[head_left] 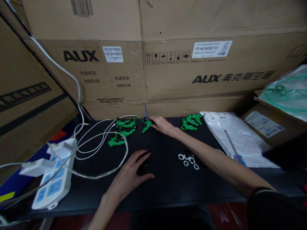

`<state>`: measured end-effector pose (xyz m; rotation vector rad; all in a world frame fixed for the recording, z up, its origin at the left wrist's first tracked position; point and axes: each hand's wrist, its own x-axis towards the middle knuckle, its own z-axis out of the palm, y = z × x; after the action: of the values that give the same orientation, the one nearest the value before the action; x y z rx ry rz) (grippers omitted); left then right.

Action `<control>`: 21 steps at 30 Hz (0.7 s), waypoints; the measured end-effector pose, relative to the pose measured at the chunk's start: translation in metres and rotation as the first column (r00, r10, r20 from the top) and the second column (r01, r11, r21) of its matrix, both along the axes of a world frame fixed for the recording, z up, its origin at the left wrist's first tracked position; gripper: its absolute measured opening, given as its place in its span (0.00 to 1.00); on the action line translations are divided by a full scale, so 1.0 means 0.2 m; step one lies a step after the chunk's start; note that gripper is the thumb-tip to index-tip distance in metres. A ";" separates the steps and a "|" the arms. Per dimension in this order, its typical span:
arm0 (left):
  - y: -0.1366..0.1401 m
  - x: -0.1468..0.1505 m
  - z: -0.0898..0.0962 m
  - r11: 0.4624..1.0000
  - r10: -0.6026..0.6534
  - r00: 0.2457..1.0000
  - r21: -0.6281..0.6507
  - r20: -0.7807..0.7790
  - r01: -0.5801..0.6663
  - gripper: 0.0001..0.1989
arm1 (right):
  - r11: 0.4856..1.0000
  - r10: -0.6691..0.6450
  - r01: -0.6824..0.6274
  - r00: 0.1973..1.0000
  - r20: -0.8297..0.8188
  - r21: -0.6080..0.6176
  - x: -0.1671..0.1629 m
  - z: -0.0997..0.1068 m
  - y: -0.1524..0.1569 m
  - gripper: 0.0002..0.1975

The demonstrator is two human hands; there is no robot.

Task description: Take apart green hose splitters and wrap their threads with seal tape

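Observation:
My right hand (pixel 163 125) reaches to the back of the black table. Its fingertips are closed at the right end of a green branched plastic fitting (pixel 145 126) with black parts. My left hand (pixel 133 169) is held palm down over the table, fingers spread, with nothing in it. A tiny light-coloured piece (pixel 145 165), too small to name, lies near its fingers. Just left of the held fitting is a group of similar green fittings with black parts (pixel 127 131). To the right of my right hand sit several plain green fittings (pixel 192 122). White rings (pixel 186 163) lie below my right forearm.
A white power strip (pixel 64 185) with plugs and looping white cables (pixel 98 176) occupies the left side. At right, a screwdriver (pixel 232 145) rests on a white plastic bag (pixel 216 127) beside a cardboard box (pixel 249 110). Large cardboard (pixel 168 89) walls the back.

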<state>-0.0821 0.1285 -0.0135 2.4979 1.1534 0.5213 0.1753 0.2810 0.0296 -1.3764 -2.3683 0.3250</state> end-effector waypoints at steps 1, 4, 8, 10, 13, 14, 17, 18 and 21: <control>0.01 0.00 0.00 1.000 -0.024 1.000 0.013 0.011 0.024 0.36 | 1.000 0.001 -0.001 0.999 -0.038 0.006 0.04 0.01 -0.06 0.19; 0.04 -0.01 0.01 0.995 -0.093 0.994 0.027 0.052 0.092 0.29 | 0.999 -0.024 0.028 0.985 -0.170 0.024 0.19 0.07 -0.30 0.17; 0.08 0.01 0.06 0.992 -0.127 0.987 -0.007 0.094 0.128 0.16 | 0.989 -0.122 0.142 0.928 -0.353 0.030 0.37 0.11 -0.71 0.13; 0.09 0.03 0.08 0.993 -0.114 0.989 -0.023 0.097 0.117 0.13 | 0.977 -0.180 0.212 0.888 -0.424 0.030 0.43 0.11 -0.89 0.14; 0.10 0.05 0.09 0.996 -0.085 0.992 -0.024 0.090 0.087 0.12 | 0.948 -0.265 0.318 0.816 -0.515 0.016 0.48 0.08 -1.11 0.15; 0.10 0.05 0.09 0.997 -0.078 0.993 -0.017 0.090 0.080 0.11 | 0.936 -0.291 0.351 0.791 -0.538 0.009 0.49 0.07 -1.17 0.14; 0.10 0.05 0.08 0.998 -0.070 0.992 0.017 0.100 0.068 0.11 | 0.906 -0.355 0.421 0.695 -0.625 -0.046 0.49 0.03 -1.27 0.14; 0.10 0.04 0.08 0.998 -0.068 0.992 0.022 0.104 0.066 0.12 | 0.900 -0.369 0.429 0.650 -0.664 -0.080 0.49 0.02 -1.29 0.13; 0.10 0.04 0.08 0.999 -0.041 0.992 0.022 0.116 0.039 0.13 | 0.899 -0.385 0.391 0.486 -0.784 -0.199 0.47 0.00 -1.32 0.13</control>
<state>-0.0737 0.1487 0.0019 2.4659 1.0576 0.6607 0.2685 0.0170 0.0303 -1.3094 -1.2418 0.6483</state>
